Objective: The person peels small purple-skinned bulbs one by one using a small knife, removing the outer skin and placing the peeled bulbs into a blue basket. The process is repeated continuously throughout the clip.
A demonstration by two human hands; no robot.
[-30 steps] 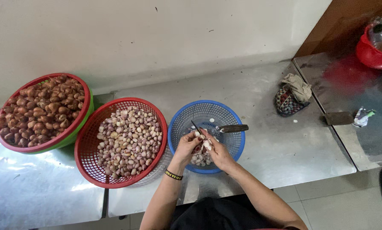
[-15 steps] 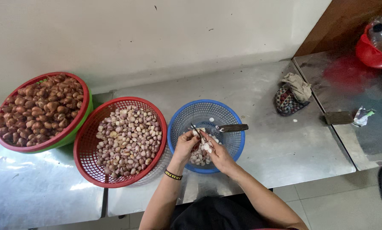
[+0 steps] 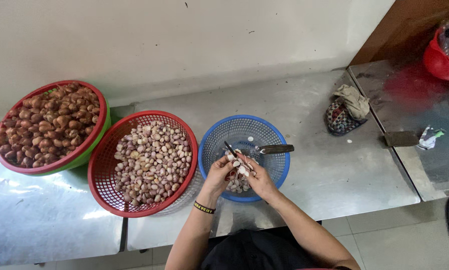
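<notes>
the left hand [image 3: 218, 174] is curled closed around a small shallot [image 3: 231, 175], and the right hand [image 3: 258, 179] is closed on a small knife [image 3: 230, 149] whose dark blade sticks up and away from the person, slanting toward the upper left. both hands meet over the near side of a blue basket [image 3: 264, 131], touching each other at the shallot. peeled pieces lie in a small heap in the basket under the fingers. a second knife [image 3: 272, 149] rests across the basket's right rim, its long axis nearly level, handle to the right. just left sits a red basket [image 3: 104, 190] full of pale shallots, and further left a red basket in a green one [image 3: 92, 150] piled with brown unpeeled ones. all stand on a steel tabletop [image 3: 334, 175] against a plain pale wall [image 3: 184, 45]. to the right a crumpled cloth [image 3: 347, 110] lies on the metal, well apart from the hands.
</notes>
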